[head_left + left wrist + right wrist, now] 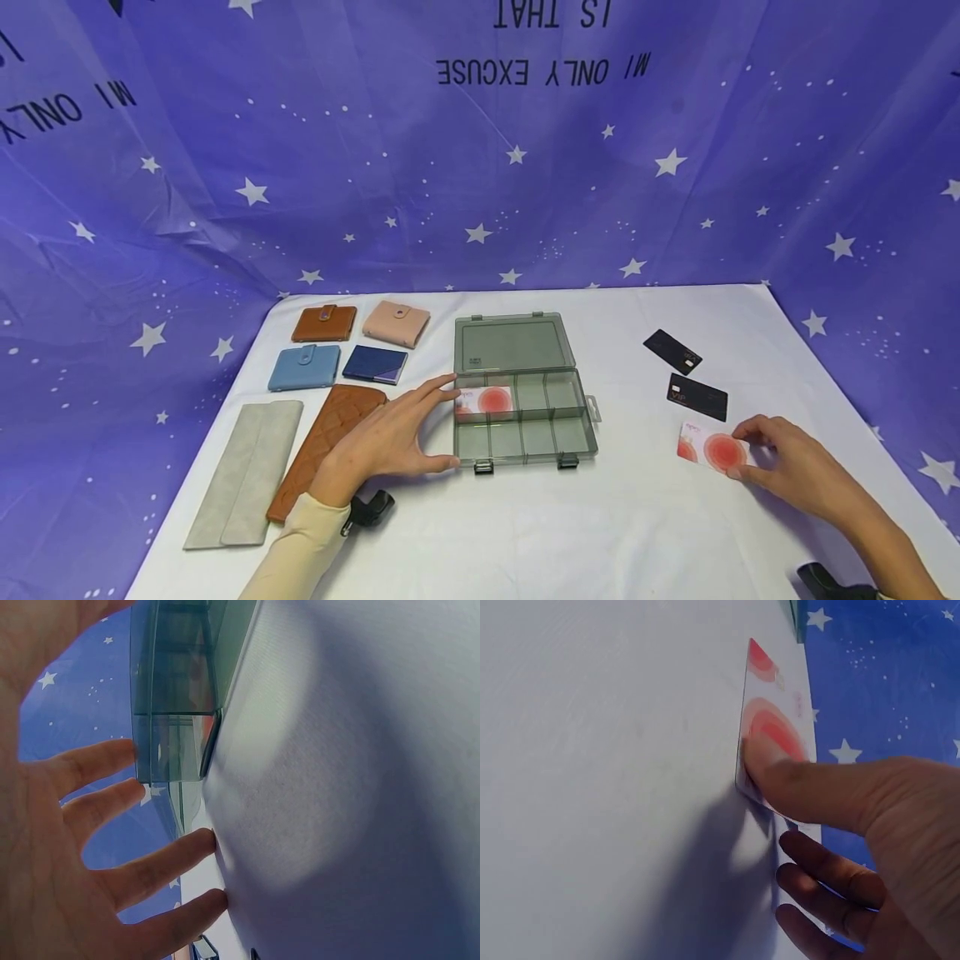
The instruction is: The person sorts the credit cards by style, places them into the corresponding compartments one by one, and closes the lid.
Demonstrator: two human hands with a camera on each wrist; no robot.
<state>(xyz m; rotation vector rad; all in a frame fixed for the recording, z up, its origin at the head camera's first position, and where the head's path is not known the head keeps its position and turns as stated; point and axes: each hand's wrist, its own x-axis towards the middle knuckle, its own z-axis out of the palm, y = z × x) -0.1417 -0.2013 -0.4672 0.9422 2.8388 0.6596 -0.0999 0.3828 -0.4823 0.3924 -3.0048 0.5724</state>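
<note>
At the right of the head view, my right hand pinches a white card with red circles by its right end. The thumb lies on the card's face in the right wrist view, and the card looks tilted up from the cloth. My left hand spreads its fingers at the left side of an open green-tinted plastic box; fingertip and thumb reach that edge. A similar red-circled card lies across the box's upper left compartments. Two black cards rest just beyond the right hand.
Left on the white cloth lie a brown wallet, a pink one, a light blue one, a navy card holder, a quilted brown long wallet and a grey one. Behind hangs a purple starry curtain.
</note>
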